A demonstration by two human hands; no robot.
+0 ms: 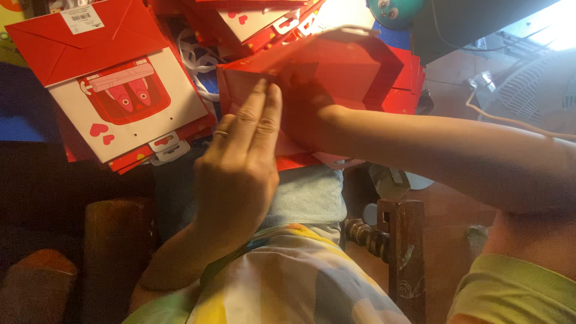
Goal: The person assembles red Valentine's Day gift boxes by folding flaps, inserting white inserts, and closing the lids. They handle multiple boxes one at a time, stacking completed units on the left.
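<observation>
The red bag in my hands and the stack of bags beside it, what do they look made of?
Red bag: seemingly matte paper or thin card, judging by its sharp folded creases. Stacked bags: likely smooth printed paper, flat-folded, with white plastic-looking hanger tabs.

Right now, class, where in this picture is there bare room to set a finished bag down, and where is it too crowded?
Free: the light blue cloth on the lap, between the left hand and the carved wooden post, and the reddish floor right of that post. Crowded: the stack of flat red and white bags at upper left, and around the red bag that the right hand reaches into.
</observation>
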